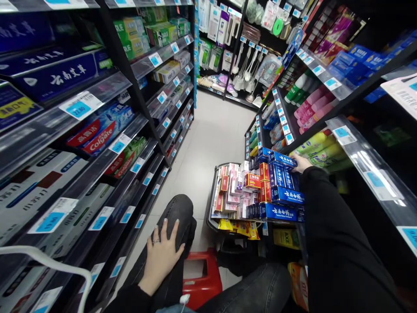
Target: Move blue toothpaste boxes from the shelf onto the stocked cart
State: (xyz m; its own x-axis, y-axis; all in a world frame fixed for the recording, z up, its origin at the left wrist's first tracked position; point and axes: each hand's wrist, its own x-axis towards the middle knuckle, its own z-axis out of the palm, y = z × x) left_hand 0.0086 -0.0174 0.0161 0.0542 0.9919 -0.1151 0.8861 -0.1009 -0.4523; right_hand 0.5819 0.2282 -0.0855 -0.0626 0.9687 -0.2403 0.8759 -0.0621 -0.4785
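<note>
My left hand point(162, 253) lies flat on my left knee, fingers spread, a ring on one finger, holding nothing. My right arm in a black sleeve reaches forward to a cart point(211, 204) stacked with boxed goods. My right hand point(300, 163) grips a long blue toothpaste box point(282, 159) at the top of a pile of blue boxes point(284, 195). Red and pink boxes point(233, 187) fill the cart's left half. I sit on a red plastic stool point(202, 278).
Shelves of toothpaste boxes point(97, 130) with blue price tags run along my left. Shelves of bottles point(312, 104) and blue packs stand on the right. Pale tiled aisle floor point(211, 130) leads to hanging brushes at the back. A white bar point(48, 261) crosses the lower left.
</note>
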